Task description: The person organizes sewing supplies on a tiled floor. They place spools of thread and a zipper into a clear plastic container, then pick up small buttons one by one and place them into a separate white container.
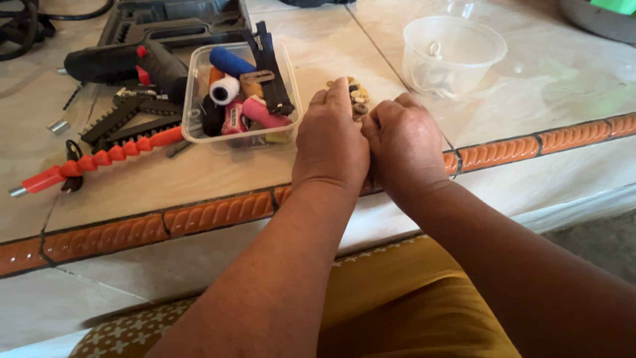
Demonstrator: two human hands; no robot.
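Two hands: I see both meeting at the centre of the frame, knuckles up, over the tiled ledge point(199, 174).
Left hand point(329, 142): fingers curled and pressed together, tips touching the pile of small shells point(358, 97); I cannot tell whether they pinch one.
Right hand point(404, 142): closed into a loose fist against the left hand; what it grips is hidden from me.
Shells: small beige pile just above the hands, centre of the frame, partly covered by them.
Clear tub point(285, 126): left of the hands, holding thread spools, blue, white and pink.
Clear round cup point(453, 54): upper right, apart from the hands.
Orange flexible shaft point(99, 159): left of the frame, beside the black drill point(119, 63).
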